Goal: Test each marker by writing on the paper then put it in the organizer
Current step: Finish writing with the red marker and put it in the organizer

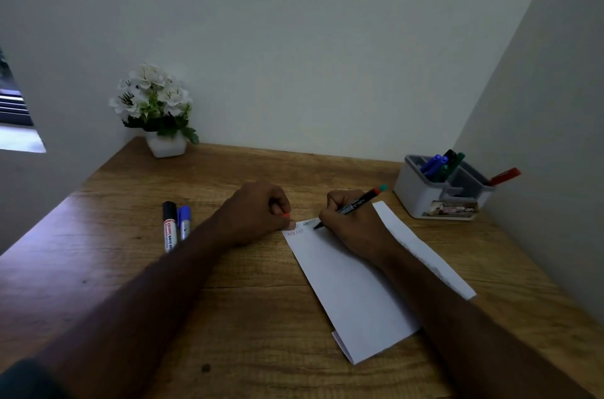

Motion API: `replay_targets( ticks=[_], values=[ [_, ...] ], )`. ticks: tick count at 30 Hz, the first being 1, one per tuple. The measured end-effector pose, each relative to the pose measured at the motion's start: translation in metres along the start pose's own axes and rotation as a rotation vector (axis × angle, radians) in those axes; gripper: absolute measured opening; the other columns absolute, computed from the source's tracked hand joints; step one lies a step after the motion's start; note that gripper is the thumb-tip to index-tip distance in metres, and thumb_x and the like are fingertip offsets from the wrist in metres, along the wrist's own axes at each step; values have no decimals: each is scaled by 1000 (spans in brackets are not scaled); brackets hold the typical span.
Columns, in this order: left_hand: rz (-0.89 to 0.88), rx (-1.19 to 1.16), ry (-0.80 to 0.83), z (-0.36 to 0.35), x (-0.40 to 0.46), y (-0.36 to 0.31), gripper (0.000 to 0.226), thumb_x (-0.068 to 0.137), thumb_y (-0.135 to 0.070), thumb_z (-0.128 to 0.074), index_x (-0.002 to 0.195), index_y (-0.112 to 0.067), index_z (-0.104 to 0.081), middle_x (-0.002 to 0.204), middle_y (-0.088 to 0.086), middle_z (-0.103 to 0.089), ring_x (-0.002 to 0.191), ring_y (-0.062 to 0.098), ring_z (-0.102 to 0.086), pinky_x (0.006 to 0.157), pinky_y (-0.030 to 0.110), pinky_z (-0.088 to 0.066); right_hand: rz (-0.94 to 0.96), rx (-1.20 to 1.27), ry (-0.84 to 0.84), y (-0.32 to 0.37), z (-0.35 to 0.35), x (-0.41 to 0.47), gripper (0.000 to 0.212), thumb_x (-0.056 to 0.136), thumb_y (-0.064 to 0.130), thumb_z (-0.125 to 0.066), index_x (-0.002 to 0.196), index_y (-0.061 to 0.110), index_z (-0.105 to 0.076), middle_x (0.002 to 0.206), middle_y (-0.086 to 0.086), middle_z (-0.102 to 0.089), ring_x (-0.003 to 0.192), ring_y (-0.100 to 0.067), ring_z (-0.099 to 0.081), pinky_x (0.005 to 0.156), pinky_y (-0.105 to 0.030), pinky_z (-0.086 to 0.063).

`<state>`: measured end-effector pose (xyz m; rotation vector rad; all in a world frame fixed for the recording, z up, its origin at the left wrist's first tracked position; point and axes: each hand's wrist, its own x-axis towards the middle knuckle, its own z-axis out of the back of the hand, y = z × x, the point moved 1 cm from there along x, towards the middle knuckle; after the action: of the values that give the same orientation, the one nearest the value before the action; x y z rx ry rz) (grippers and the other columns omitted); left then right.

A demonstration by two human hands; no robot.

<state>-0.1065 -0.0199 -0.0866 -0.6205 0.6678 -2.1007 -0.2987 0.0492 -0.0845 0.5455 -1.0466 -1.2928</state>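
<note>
Fingers (330, 202) of my right hand (351, 222) pinch the marker (354, 206), tip on paper (353, 284); left hand (258, 212), at nine o'clock, curls round its cap (286, 216), steadying the sheet.

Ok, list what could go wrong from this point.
1. The left hand grips what looks like an orange cap while pinning only the paper corner; the sheet may swivel under the writing marker.
2. The right hand rests on the sheet and could smear the fresh letters.
</note>
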Motion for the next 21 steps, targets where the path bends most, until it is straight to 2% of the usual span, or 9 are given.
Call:
replay_targets(
  ticks=[4, 8, 12, 17, 21],
  values=[
    [4, -1, -1, 0, 1, 0, 21, 69, -30, -84, 86, -25, -72, 83, -11, -68, 76, 3, -62, 63, 18, -44, -1, 24, -24, -1, 1, 0, 36, 79, -6, -62, 52, 11, -44, 52, 0, -46, 47, -2, -41, 47, -12, -35],
    [-2, 0, -4, 0, 1, 0, 20, 70, -28, -84, 86, -24, -72, 81, -11, -68, 74, 2, -62, 61, 15, -43, -1, 4, -21, -1, 1, 1, 36, 80, -4, -63, 53, 11, -44, 49, 7, -45, 46, -1, -43, 48, -11, -37],
    [-5, -4, -7, 0, 0, 0, 20, 69, -28, -84, 85, -25, -72, 80, -12, -67, 74, 1, -62, 61, 15, -43, 5, 20, -24, -2, 1, 1, 34, 79, -6, -62, 54, 7, -43, 52, 1, -42, 47, -3, -39, 47, -12, -36],
    [-7, 6, -4, -1, 1, 0, 19, 71, -26, -84, 85, -25, -72, 80, -12, -67, 75, 3, -62, 61, 15, -44, 1, -2, -18, -3, 0, 2, 34, 79, -5, -63, 54, 10, -46, 50, 9, -46, 46, 0, -43, 48, -11, -37],
    [-3, 5, -6, 0, 0, -1, 18, 70, -26, -84, 84, -25, -72, 79, -12, -67, 73, 1, -61, 61, 15, -43, 3, -3, -26, -1, 0, 1, 33, 80, -6, -62, 54, 8, -46, 51, 3, -45, 46, -1, -41, 47, -10, -36]
  ],
)
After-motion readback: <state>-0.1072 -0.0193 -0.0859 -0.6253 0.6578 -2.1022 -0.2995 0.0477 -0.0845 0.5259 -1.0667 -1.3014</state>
